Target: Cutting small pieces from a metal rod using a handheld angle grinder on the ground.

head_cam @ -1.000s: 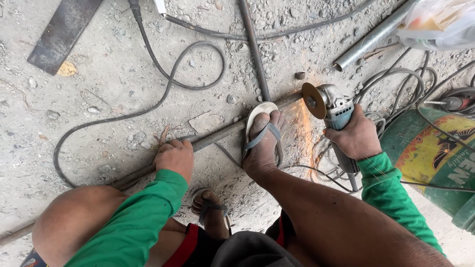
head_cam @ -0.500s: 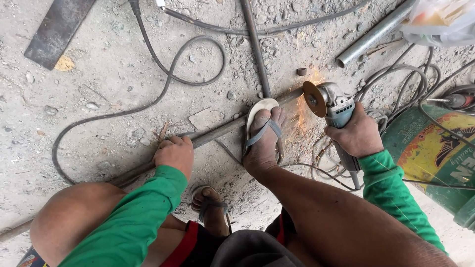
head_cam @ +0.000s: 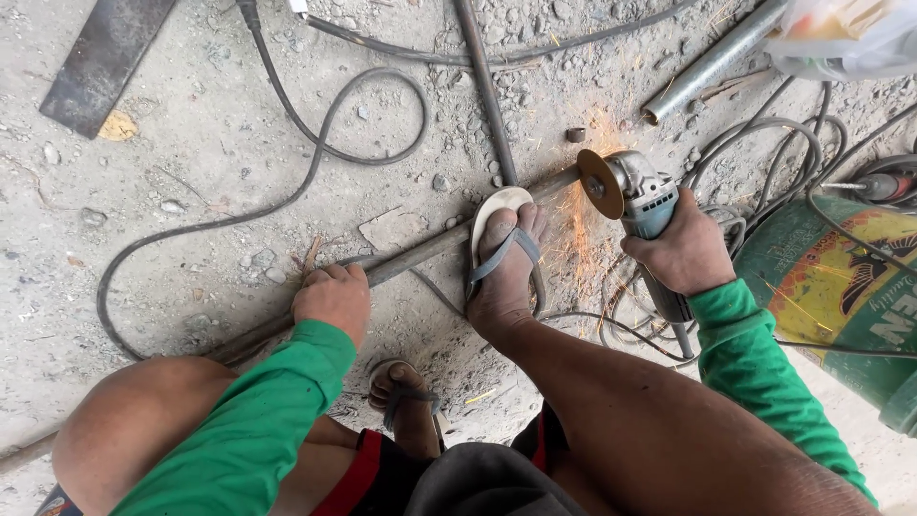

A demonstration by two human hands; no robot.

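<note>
A long steel rod (head_cam: 420, 250) is laid slantwise across the rough concrete floor (head_cam: 191, 143), and every place below is told from it. At the far left, well above the rod, a flat dark metal bar (head_cam: 100, 62) is seen near the upper edge. Between that bar and the rod a black cable (head_cam: 287, 196) is looped over the floor, and bare concrete lies inside and around the loop. Toward the rod's lower left stretch the left hand (head_cam: 332, 298) is clenched around it, the grip closed on the rod itself, a green sleeve (head_cam: 248, 430) trailing back toward the knee. Below the rod's middle a sandalled foot (head_cam: 406, 411) is tucked close to the body. Right of the left hand the rod is pinned under a second foot in a pale sandal (head_cam: 503, 250). A second thin rod (head_cam: 485, 91) is crossed over the first just above that foot. At the rod's right end the angle grinder (head_cam: 638, 205) is held in the clenched right hand (head_cam: 683, 253), its disc (head_cam: 600, 183) touching the rod's end, with orange sparks (head_cam: 583, 234) thrown beneath. Beyond the rod's right end the room is crowded: a grey pipe (head_cam: 712, 62), tangled wires (head_cam: 764, 158) and a green drum (head_cam: 831, 287) at the right edge.
</note>
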